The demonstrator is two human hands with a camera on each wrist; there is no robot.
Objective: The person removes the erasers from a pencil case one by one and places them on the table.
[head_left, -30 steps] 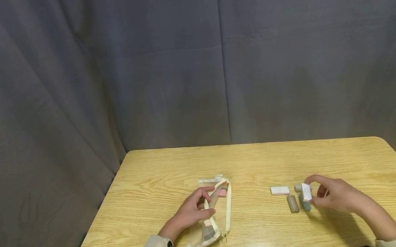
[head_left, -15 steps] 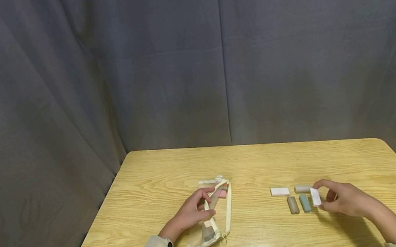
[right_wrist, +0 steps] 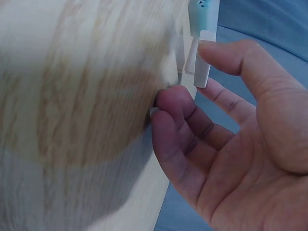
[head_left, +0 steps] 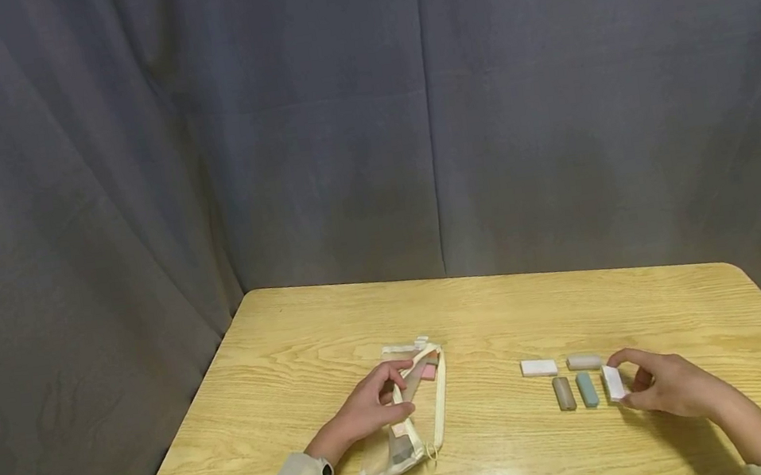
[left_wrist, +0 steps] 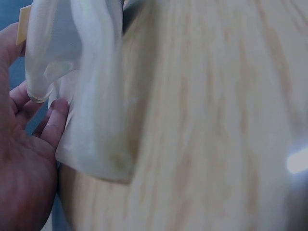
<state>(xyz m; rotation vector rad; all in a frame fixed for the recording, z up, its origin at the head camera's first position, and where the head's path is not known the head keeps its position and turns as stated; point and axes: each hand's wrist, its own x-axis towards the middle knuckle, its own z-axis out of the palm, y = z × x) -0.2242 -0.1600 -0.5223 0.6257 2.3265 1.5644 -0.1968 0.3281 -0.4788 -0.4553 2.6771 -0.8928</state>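
A see-through mesh zip pouch with cream edging lies on the table, its mouth spread apart. My left hand holds the near zip edge, with thumb and fingers set apart along it. Pink and dark small pieces show inside. In the left wrist view the pouch's mesh hangs beside the fingers. On the right, my right hand pinches a white eraser-like block between thumb and index finger, at the table surface. Left of it lie a teal block, a brown-grey block, a pale grey block and another white block.
The wooden table has rounded far corners. Dark grey curtains hang behind it and along the left side. A bright light reflection lies near the table's front.
My right hand has moved right and down with the white block, from over the teal and pale grey blocks to the teal one's right. The left hand and pouch stay in place.
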